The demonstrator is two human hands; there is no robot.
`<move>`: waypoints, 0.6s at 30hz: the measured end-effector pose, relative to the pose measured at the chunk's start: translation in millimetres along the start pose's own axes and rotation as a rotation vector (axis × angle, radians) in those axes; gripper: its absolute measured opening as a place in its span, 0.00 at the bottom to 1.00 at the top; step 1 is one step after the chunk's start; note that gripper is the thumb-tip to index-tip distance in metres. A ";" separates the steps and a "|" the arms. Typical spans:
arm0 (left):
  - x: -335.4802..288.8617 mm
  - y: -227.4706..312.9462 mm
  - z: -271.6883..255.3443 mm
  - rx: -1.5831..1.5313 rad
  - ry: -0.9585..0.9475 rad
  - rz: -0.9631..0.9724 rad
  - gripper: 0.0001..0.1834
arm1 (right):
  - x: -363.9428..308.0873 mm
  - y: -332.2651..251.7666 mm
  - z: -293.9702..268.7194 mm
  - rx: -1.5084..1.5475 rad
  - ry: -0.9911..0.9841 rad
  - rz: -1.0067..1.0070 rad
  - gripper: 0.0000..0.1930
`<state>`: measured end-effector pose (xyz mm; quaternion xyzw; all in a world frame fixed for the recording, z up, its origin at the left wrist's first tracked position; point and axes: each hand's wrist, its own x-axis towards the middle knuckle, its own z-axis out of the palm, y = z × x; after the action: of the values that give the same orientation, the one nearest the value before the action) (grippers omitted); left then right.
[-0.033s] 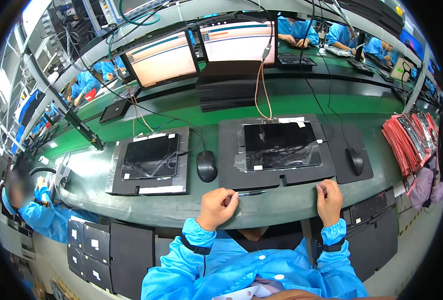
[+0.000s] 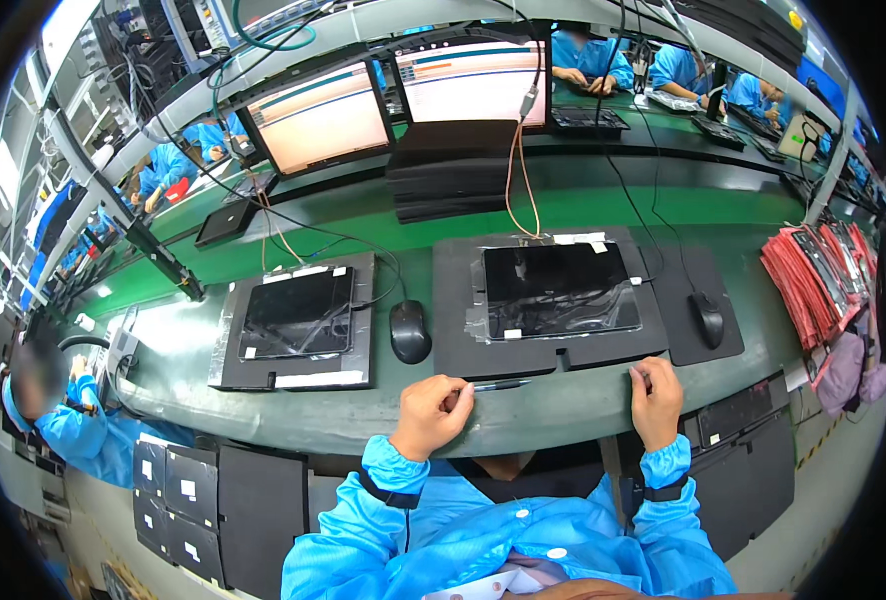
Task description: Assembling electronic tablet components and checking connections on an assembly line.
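Note:
My left hand (image 2: 431, 415) rests at the front edge of the green workbench, loosely closed, with nothing visible in its fingers. A dark pen (image 2: 503, 385) lies on the bench just right of it, its end close to the thumb. Farther right, my right hand (image 2: 655, 400) is also curled closed at the edge. Beyond the hands, a black tablet (image 2: 561, 290) sits on a dark foam fixture (image 2: 458, 340) with white tabs around it. To the left, a second tablet (image 2: 298, 312) lies on another fixture (image 2: 221, 368).
A black mouse (image 2: 410, 332) stands between the fixtures; another mouse (image 2: 706, 318) is on a pad at right. Two monitors (image 2: 318, 115) and a black stack (image 2: 448, 170) are behind. Red sleeves (image 2: 813, 285) hang at right. Cables cross the bench. A co-worker (image 2: 83, 430) sits left.

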<state>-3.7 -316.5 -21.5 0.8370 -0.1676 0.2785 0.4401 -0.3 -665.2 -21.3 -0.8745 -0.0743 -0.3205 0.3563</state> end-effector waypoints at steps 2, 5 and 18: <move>1.7 2.8 -0.8 -0.010 0.002 -0.002 0.05 | 0.9 2.6 1.8 0.002 0.013 -0.015 0.06; 1.1 1.4 -0.5 -0.013 0.002 -0.017 0.05 | 0.7 0.2 -0.3 -0.022 -0.011 -0.012 0.06; 1.3 2.2 -0.7 -0.008 0.004 0.012 0.05 | 0.9 -0.8 -1.1 -0.072 0.002 -0.029 0.07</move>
<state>-4.0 -317.2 -19.0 0.8336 -0.1730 0.2821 0.4423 -0.5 -665.5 -19.7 -0.8853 -0.0748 -0.3291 0.3198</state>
